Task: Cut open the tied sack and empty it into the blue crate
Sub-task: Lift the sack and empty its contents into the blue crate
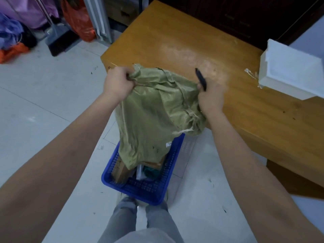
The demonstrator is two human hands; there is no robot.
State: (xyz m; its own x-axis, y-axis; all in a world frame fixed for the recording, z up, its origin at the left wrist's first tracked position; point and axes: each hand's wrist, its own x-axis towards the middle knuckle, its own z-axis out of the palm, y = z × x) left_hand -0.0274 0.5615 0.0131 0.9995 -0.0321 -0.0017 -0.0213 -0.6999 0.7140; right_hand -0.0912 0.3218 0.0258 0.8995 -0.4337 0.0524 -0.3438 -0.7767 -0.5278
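The green woven sack [154,116] hangs upside down in mid-air, its lower mouth dangling into the blue crate [140,181] on the floor, right in front of the person's feet. The left hand [117,85] clenches one upper corner of the sack, fingers [125,74] curled tight around the bunched fabric. The right hand [211,95] grips the other corner, and pinned in that same fist is a dark knife [200,78], its end poking up and away from the body. Whether the blade is out, I cannot tell. A bit of pale string [185,131] trails from the sack's right side.

Down in the crate, brown cardboard boxes [121,171] and a teal item [149,172] beside something white show just under the sack's mouth. The crate sits on the white tiled floor [43,111], just beside the orange-brown wooden bench [175,32]. A white foam box [289,71] rests at the bench's right edge. Far left, purple and orange bags [77,20] pile up by a dustpan [61,39].
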